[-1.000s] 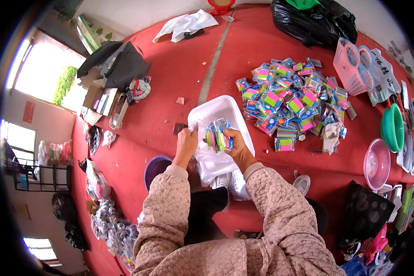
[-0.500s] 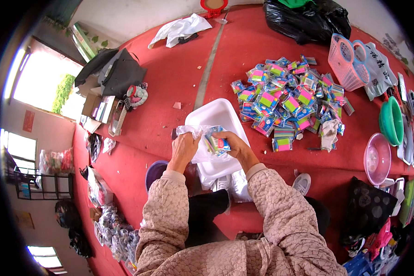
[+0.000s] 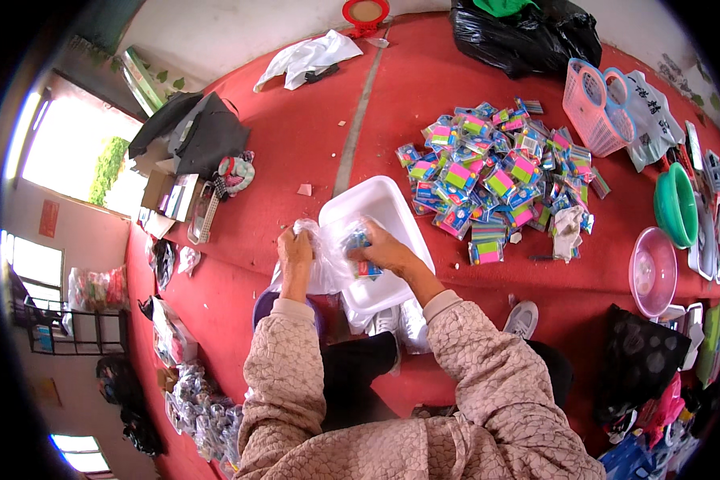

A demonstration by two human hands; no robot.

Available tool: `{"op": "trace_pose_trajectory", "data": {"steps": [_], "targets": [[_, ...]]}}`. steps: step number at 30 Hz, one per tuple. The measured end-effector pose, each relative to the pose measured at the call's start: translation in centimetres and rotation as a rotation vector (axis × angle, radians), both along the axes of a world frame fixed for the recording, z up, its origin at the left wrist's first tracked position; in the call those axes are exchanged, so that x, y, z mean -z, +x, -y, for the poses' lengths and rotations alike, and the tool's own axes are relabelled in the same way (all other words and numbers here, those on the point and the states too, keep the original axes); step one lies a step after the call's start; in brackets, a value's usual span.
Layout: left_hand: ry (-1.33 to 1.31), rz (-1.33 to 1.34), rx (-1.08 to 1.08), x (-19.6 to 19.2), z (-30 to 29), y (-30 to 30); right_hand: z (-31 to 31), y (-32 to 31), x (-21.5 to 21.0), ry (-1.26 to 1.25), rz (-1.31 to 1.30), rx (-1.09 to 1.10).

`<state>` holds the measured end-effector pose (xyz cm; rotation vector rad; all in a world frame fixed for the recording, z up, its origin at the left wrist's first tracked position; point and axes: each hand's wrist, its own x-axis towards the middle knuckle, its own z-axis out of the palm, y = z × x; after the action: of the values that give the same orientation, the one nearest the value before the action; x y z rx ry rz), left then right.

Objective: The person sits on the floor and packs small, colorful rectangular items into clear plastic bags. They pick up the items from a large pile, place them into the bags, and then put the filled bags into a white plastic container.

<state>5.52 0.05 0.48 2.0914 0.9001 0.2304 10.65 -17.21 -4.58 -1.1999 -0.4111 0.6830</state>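
My left hand is closed on the edge of a clear plastic bag and stretches it out to the left. With my right hand I grip a small stack of flat, colourful packets at the mouth of the bag. Thin film partly covers the packets and the fingertips, so how far in they sit is hard to tell. Below both hands stands a white plastic tub. A large heap of similar packets, with pink, green and blue blocks, lies to the right.
A purple basin is left of my knees. On the right are a pink basket, a green basin and a pink basin. A black bag lies at the back; wrapped goods sit at lower left.
My left hand has moved left and slightly down, drawing the bag wider. The packets in my right hand have shifted slightly left and down, and more film now covers them.
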Motion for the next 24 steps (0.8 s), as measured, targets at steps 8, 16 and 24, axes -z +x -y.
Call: {"op": "trace_pose_trajectory", "data": {"steps": [8, 16, 24], "targets": [[-0.458, 0.310, -0.060, -1.6, 1.6, -0.4, 0.0, -2.0, -0.8, -0.580, 0.585, -0.212], [-0.451, 0.216, 0.316, -3.4, 0.9, -1.4, 3.8, 2.3, -0.2, -0.014, -0.430, 0.118], [-0.435, 0.028, 0.570, -3.3, 0.6, -1.3, 5.2, 2.9, -2.0, 0.096, -0.561, 0.136]]}}
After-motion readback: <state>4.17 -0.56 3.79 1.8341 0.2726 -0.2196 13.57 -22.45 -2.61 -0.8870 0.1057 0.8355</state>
